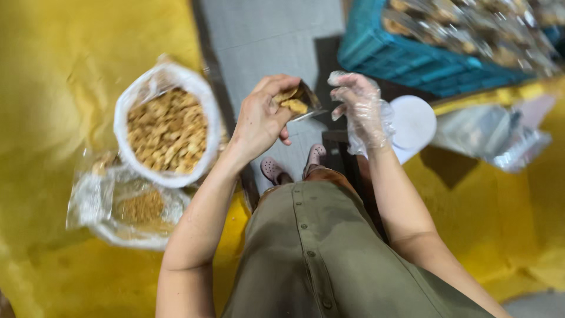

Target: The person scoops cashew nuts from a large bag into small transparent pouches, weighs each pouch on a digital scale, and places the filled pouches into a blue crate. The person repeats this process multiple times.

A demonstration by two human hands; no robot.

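Observation:
My left hand [259,118] is bare and grips a small clear pouch [297,103] with golden snack pieces inside, held up in front of me. My right hand [360,109] wears a thin clear plastic glove and hovers just right of the pouch's mouth, fingers loosely curled, holding nothing I can see. To the left, a large white plastic bag [168,126] stands open and full of the same golden-brown snack pieces.
A flatter clear bag [126,209] with crumbs lies below the big bag on yellow sheeting [53,76]. A blue crate [412,56] of filled packets sits top right. A white round lid [413,122] and empty clear pouches [494,135] lie to the right. Grey floor below.

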